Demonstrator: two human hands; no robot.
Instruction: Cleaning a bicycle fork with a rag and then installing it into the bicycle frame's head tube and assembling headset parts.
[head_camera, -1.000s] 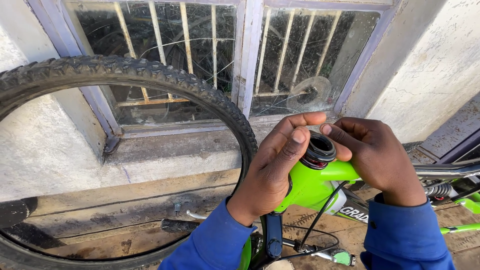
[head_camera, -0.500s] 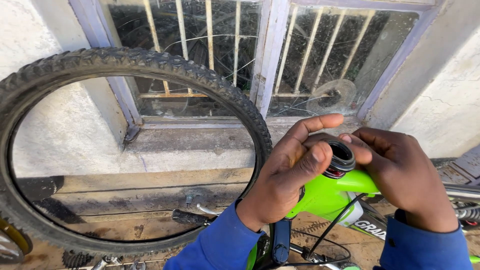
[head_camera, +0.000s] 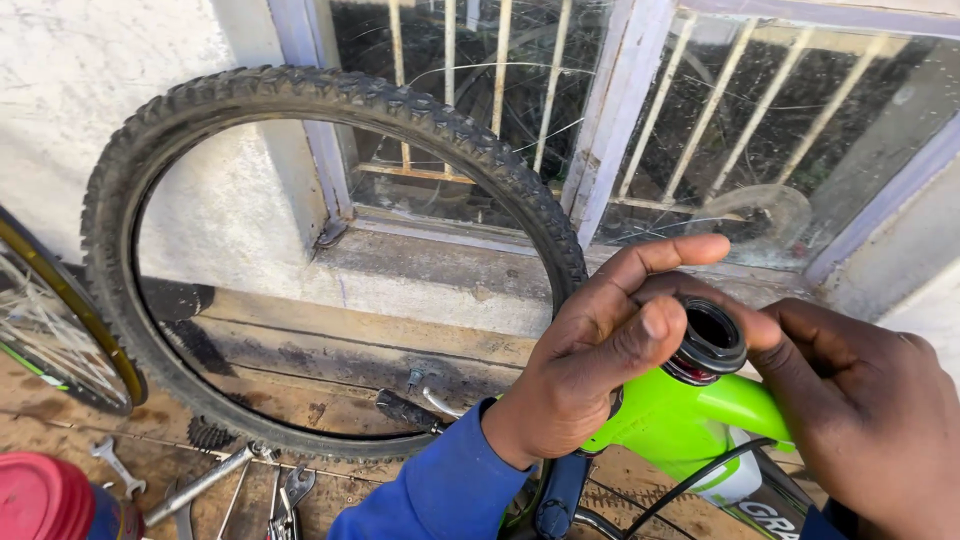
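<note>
left hand (head_camera: 590, 370) and right hand (head_camera: 860, 420) both pinch the black headset ring (head_camera: 712, 340) from opposite sides, steadying it atop the green bike frame (head_camera: 690, 420) (head tube). a loose tyre (head_camera: 330, 110) leans against the wall behind.

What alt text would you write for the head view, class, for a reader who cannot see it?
Two hands, left hand and right hand, pinch a black ring atop a bright green bike frame. Behind, a bare tyre leans against a barred window, with spanners on the wooden floor.
</note>
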